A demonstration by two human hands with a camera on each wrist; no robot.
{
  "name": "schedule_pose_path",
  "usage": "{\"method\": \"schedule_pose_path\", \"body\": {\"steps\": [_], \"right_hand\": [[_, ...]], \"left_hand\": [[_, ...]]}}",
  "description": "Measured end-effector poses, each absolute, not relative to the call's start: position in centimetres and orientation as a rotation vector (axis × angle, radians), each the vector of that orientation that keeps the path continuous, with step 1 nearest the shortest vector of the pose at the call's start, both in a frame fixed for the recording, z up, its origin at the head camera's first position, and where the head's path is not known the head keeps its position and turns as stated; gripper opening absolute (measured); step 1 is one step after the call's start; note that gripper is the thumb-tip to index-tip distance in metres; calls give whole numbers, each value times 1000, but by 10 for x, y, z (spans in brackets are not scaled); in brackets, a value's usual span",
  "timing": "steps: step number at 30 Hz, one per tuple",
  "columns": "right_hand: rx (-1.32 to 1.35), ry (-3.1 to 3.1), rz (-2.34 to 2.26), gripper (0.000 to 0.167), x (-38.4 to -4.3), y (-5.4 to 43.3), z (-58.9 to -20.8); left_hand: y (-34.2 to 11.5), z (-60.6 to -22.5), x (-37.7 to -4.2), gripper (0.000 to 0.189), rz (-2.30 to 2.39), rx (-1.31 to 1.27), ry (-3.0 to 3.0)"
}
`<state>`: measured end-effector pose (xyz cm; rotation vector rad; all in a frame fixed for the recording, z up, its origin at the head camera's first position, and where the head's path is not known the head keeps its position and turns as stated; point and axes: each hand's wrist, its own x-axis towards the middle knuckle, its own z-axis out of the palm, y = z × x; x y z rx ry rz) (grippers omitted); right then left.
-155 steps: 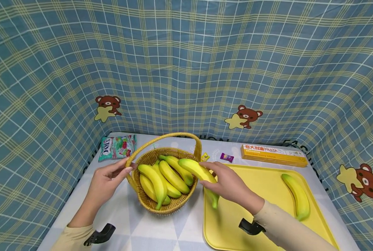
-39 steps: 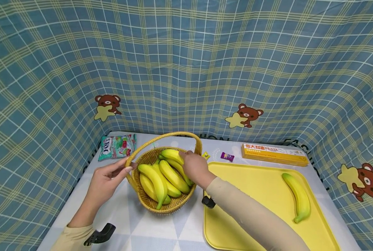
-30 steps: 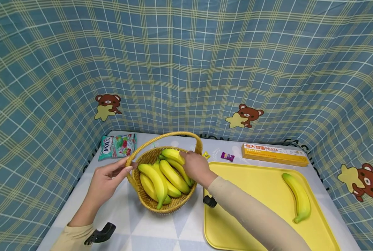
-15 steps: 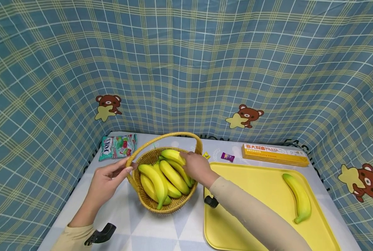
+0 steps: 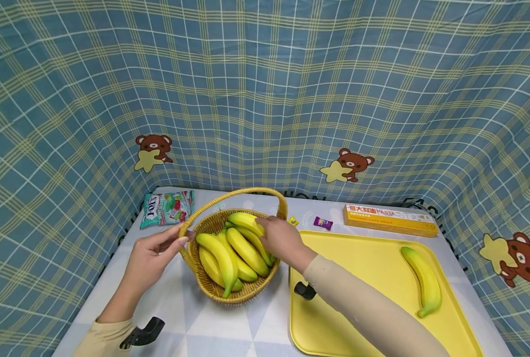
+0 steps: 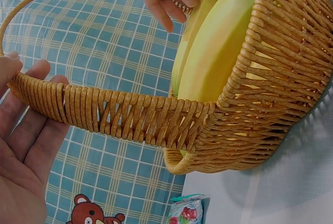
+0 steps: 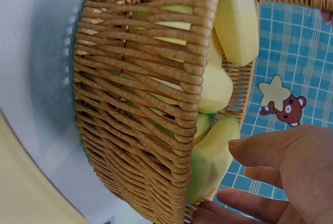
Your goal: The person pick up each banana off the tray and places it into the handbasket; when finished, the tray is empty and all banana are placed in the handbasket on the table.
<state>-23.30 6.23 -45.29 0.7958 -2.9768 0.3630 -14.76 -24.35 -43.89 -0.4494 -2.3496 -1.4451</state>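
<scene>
A wicker basket (image 5: 235,299) full of yellow bananas (image 5: 248,252) stands on the table. My left hand (image 5: 150,258) holds the left side of its arched handle (image 6: 104,110), thumb on one side and fingers beneath it. My right hand (image 5: 284,240) is over the basket's right rim, beside the topmost banana (image 5: 243,219). In the right wrist view its fingers are loose and apart, with the thumb tip (image 7: 237,145) right at a banana's end (image 7: 213,154). The far ends of the right fingers are partly hidden behind the basket rim there.
A yellow tray (image 5: 358,267) lies at the right with one banana (image 5: 425,285) on it. Behind it are a pasta box (image 5: 389,220), a purple wrapped sweet (image 5: 323,223) and a yellow one (image 5: 293,221). A candy bag (image 5: 166,209) lies back left.
The banana my right hand held at the basket's right edge now lies on top inside. The right hand went left with it, and lately has drawn slightly right. My left hand stays on the handle.
</scene>
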Motion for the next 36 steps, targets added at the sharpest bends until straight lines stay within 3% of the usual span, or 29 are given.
{"method": "schedule_pose_path", "body": {"steps": [17, 36], "right_hand": [[837, -2916, 522, 43, -203, 92, -443], [626, -2901, 606, 46, -164, 166, -447]], "left_hand": [[-244, -439, -147, 37, -1437, -447, -2345], [-243, -439, -146, 38, -1450, -450, -2352]]}}
